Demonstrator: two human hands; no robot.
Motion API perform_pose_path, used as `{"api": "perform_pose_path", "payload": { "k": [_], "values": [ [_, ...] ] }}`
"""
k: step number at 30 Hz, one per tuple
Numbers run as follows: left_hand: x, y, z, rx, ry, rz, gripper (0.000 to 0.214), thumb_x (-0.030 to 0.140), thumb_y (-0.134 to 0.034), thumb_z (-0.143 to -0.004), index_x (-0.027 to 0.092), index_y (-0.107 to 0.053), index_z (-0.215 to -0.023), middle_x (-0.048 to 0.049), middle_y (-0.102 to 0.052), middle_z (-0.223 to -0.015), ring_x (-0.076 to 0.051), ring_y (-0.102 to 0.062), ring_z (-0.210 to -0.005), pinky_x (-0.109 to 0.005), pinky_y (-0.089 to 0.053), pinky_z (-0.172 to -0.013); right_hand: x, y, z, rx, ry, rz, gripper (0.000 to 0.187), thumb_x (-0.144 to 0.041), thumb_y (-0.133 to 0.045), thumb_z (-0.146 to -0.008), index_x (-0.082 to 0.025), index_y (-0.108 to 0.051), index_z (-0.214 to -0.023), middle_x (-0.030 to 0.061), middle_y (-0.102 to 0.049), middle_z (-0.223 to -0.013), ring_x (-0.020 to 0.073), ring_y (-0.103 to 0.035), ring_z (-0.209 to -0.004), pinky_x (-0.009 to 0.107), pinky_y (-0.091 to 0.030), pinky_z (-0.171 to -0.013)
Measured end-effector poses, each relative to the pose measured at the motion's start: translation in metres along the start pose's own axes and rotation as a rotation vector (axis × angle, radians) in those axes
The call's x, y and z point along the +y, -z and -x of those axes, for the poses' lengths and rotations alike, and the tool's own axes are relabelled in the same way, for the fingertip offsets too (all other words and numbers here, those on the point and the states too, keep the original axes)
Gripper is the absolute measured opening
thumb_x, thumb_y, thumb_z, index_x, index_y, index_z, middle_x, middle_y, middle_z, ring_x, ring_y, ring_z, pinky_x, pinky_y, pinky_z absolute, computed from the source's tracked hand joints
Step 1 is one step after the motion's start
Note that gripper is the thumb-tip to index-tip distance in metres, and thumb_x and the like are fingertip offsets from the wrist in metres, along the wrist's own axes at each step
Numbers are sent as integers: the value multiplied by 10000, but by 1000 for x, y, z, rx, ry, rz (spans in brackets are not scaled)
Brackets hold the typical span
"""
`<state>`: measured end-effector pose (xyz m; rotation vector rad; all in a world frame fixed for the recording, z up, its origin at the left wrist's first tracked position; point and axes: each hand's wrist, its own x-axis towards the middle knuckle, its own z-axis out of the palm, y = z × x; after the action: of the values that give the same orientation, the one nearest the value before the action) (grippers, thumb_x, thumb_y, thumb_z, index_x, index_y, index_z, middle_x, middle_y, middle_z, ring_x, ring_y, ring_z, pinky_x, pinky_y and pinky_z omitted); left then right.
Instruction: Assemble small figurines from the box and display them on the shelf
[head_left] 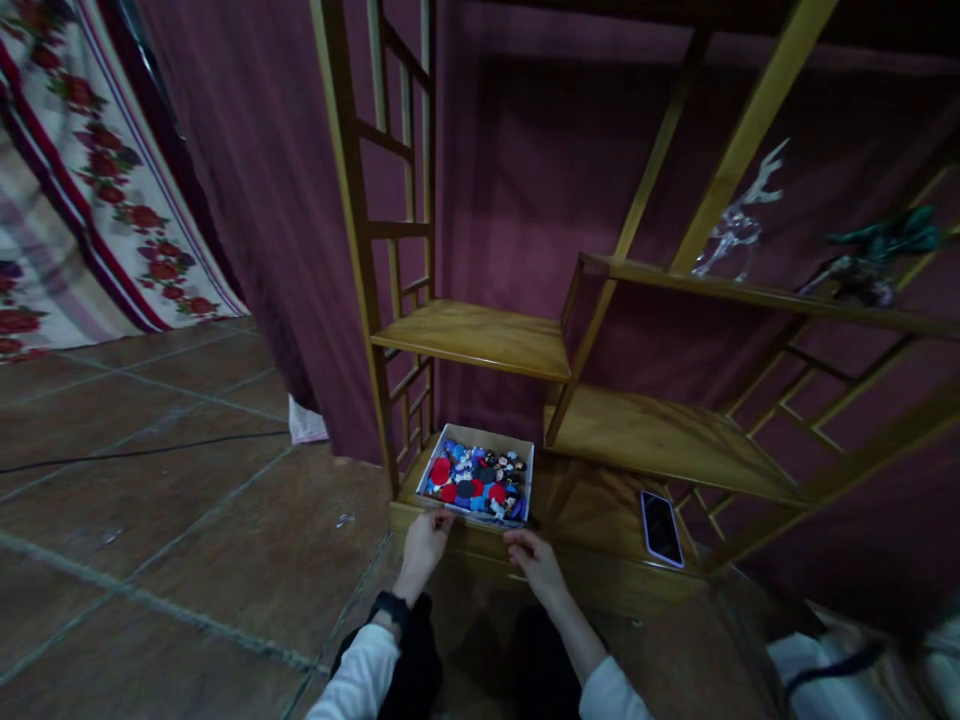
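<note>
A shallow white cardboard box (531,478) sits on the lowest board of a wooden shelf unit, right in front of me. Small colourful cartoon-like figures (474,478) in red, blue, black and white fill it. At the box's front left corner is my left hand (426,542), its fingers loosely bent with the tips close to the rim; whether they touch it is unclear. My right hand (534,558) hovers just before the front right corner, fingers half curled and apart, with nothing visible in them. A dark watch is on my left wrist.
The wooden shelf unit (480,335) rises around the box, with a board just above it. A phone (661,528) lies to the right. Higher up stand a clear deer figurine (739,235) and a green figurine (874,250). A cable (150,452) crosses the tiled floor.
</note>
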<state>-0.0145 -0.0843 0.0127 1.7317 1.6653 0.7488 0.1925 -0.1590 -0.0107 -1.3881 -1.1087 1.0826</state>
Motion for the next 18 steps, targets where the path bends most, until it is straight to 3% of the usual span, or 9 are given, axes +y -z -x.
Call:
{"api": "perform_pose_path", "payload": {
  "k": [9, 12, 18],
  "values": [
    [2, -25, -84, 110, 58, 208, 225, 176, -495, -780, 144, -694, -882, -36, -667, -700, -136, -594, -639, -222, -422, -588, 12, -16, -92, 82, 51, 93, 259, -292, -508, -730, -196, -665, -912, 45, -695, -905, 208, -634, -860, 339, -512, -753],
    [2, -23, -102, 123, 98, 267, 240, 200, -495, -777, 135, -691, -900, -22, -647, -648, -132, -583, -595, -215, -417, -545, 13, -17, -119, 111, 66, 234, 282, -237, -458, -750, -205, -651, -953, 33, -690, -947, 187, -630, -899, 338, -483, -836],
    [1, -9, -126, 114, 63, 279, 290, 253, -490, -787, 134, -674, -976, -45, -683, -722, -146, -617, -657, -226, -457, -590, 13, -20, -153, 51, 65, 567, 320, -157, -414, -800, -248, -634, -1013, 25, -655, -1072, 164, -593, -1012, 314, -434, -911]
  ]
}}
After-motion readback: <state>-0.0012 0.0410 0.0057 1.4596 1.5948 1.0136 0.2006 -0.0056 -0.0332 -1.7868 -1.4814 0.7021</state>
